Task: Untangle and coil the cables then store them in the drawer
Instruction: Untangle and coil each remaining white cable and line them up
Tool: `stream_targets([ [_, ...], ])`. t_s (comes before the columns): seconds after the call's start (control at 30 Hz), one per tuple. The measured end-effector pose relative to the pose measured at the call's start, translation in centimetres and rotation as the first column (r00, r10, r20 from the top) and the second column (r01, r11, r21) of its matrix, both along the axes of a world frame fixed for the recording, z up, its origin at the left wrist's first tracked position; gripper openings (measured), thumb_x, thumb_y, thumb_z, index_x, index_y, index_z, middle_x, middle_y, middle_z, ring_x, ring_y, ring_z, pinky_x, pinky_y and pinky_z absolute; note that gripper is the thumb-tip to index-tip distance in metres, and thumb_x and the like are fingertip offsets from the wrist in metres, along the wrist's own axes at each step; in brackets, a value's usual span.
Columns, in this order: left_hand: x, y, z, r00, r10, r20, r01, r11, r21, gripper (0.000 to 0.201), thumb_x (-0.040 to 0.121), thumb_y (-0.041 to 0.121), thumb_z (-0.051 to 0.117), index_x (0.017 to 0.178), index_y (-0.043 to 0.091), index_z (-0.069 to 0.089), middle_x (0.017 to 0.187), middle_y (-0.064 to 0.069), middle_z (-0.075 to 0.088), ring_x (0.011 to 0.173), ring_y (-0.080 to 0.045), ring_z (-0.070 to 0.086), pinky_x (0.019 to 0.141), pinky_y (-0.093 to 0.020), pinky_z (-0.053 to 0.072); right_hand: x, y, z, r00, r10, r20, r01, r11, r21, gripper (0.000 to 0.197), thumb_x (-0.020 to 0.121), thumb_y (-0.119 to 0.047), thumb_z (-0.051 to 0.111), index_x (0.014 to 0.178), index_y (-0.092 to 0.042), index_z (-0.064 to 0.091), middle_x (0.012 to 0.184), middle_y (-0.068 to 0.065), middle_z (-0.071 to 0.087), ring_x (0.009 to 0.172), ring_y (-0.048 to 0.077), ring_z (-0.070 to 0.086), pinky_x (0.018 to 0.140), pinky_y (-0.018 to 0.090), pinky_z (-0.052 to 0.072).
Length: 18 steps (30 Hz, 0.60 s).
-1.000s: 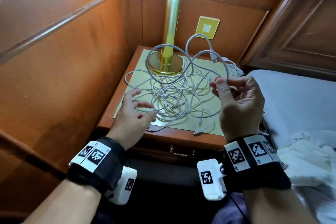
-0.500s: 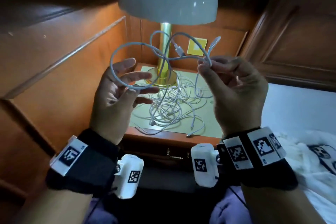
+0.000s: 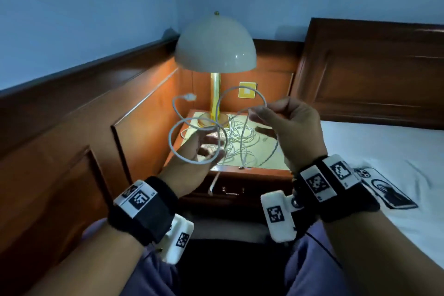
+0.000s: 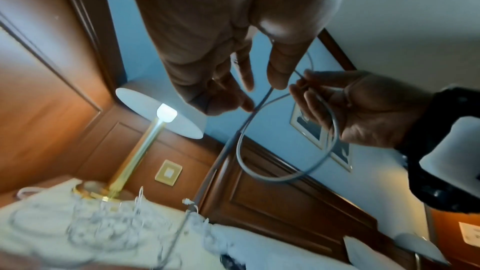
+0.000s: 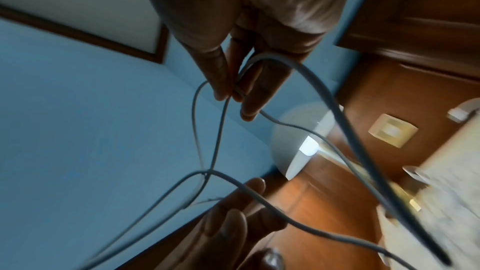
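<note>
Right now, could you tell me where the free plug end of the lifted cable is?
In the head view the plug end hangs in mid-air left of the lamp stem, above the left hand.

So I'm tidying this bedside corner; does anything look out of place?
Yes: a tangled heap of white cables sprawls over the nightstand, and one cable end dangles over its front edge by the drawer handle.
</note>
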State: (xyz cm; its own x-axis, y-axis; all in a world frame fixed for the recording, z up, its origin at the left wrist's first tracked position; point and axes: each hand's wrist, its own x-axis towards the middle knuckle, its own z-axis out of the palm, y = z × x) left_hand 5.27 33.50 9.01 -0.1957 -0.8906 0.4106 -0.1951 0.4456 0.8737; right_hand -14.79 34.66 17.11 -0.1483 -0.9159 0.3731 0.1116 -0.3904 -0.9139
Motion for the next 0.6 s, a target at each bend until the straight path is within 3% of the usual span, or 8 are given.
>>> stream_targets([
  [0.1, -0.6, 1.2, -2.4, 0.995, -0.090, 0.050, 0.086, 0.993, 0.084, 0.004, 0.096, 0.017, 0.066, 0.092, 0.015, 0.066, 0.084, 0.010, 0.065, 0.078, -0.003, 0.055, 0.071, -0.019, 0.041, -1.6, 1.0, -3.9, 0.996, 0.016, 0.090, -0.034, 0.980, 0.197, 0.018, 0.088, -0.004, 0.071, 0.078, -0.011, 0.057, 0.074, 0.005, 0.072, 0.079, 0.028, 0.074, 0.063, 0.032, 0.058],
  [0.13, -0.5, 1.3, -3.5, 0.989, -0.128, 0.077, 0.119, 0.986, 0.117, 0.015, 0.095, 0.022, 0.065, 0.088, 0.009, 0.064, 0.081, 0.006, 0.063, 0.077, -0.007, 0.053, 0.070, -0.023, 0.040, -2.3, 1.1, -5.2, 0.993, 0.018, 0.120, -0.049, 0.964, 0.261, 0.017, 0.089, -0.004, 0.069, 0.081, -0.010, 0.056, 0.075, 0.005, 0.071, 0.077, 0.028, 0.074, 0.060, 0.031, 0.057],
  [0.2, -0.4, 1.2, -5.0, 0.976, -0.204, 0.072, 0.184, 0.959, 0.216, 0.024, 0.098, 0.024, 0.060, 0.087, 0.002, 0.060, 0.091, 0.006, 0.070, 0.080, -0.010, 0.055, 0.069, -0.029, 0.044, -3.7, 1.1, -7.8, 0.989, -0.017, 0.150, -0.041, 0.927, 0.374, 0.017, 0.092, -0.004, 0.066, 0.081, -0.009, 0.054, 0.077, 0.007, 0.070, 0.072, 0.027, 0.074, 0.056, 0.029, 0.057],
  [0.27, -0.8, 0.9, -6.4, 0.967, -0.254, 0.032, 0.229, 0.913, 0.337, 0.021, 0.098, 0.022, 0.059, 0.084, 0.007, 0.058, 0.101, 0.008, 0.074, 0.088, -0.006, 0.062, 0.069, -0.028, 0.049, -4.8, 1.1, -10.5, 0.987, -0.025, 0.158, -0.050, 0.891, 0.452, 0.018, 0.093, -0.005, 0.064, 0.080, -0.011, 0.053, 0.076, 0.008, 0.069, 0.070, 0.024, 0.073, 0.055, 0.028, 0.057],
  [0.37, -2.7, 0.7, -8.8, 0.957, -0.289, 0.041, 0.246, 0.875, 0.417, 0.021, 0.082, 0.024, 0.066, 0.096, 0.011, 0.057, 0.092, 0.014, 0.068, 0.086, 0.000, 0.061, 0.077, -0.024, 0.048, -6.0, 0.9, -13.9, 0.985, 0.008, 0.170, -0.095, 0.854, 0.511, 0.016, 0.094, -0.006, 0.064, 0.083, -0.010, 0.053, 0.079, 0.009, 0.070, 0.074, 0.025, 0.074, 0.058, 0.029, 0.058],
  [0.43, -4.0, 0.7, -10.5, 0.950, -0.304, 0.067, 0.245, 0.863, 0.441, 0.033, 0.082, 0.019, 0.070, 0.109, 0.010, 0.054, 0.109, 0.007, 0.069, 0.102, -0.005, 0.065, 0.090, -0.023, 0.049, -6.2, 0.6, -15.0, 0.982, 0.014, 0.186, -0.114, 0.834, 0.539, 0.013, 0.094, -0.007, 0.063, 0.086, -0.009, 0.054, 0.079, 0.009, 0.069, 0.076, 0.025, 0.074, 0.059, 0.028, 0.058],
  [0.5, -5.2, 0.8, -11.6, 0.953, -0.303, 0.017, 0.259, 0.838, 0.480, 0.029, 0.090, 0.008, 0.069, 0.108, 0.008, 0.047, 0.115, -0.004, 0.073, 0.110, -0.010, 0.067, 0.095, -0.024, 0.052, -6.2, -0.1, -15.4, 0.976, 0.015, 0.216, -0.135, 0.822, 0.554, 0.012, 0.095, -0.009, 0.063, 0.086, -0.007, 0.055, 0.078, 0.009, 0.069, 0.074, 0.025, 0.074, 0.058, 0.028, 0.058],
  [0.6, -5.7, 0.3, -12.3, 0.973, -0.229, -0.030, 0.215, 0.851, 0.480, 0.017, 0.095, 0.004, 0.064, 0.098, 0.005, 0.048, 0.081, -0.010, 0.070, 0.079, -0.016, 0.071, 0.077, -0.028, 0.055, -6.7, -1.4, -15.9, 0.988, -0.004, 0.153, -0.088, 0.803, 0.589, 0.011, 0.096, -0.011, 0.063, 0.087, -0.008, 0.055, 0.076, 0.009, 0.067, 0.064, 0.022, 0.071, 0.055, 0.031, 0.058],
])
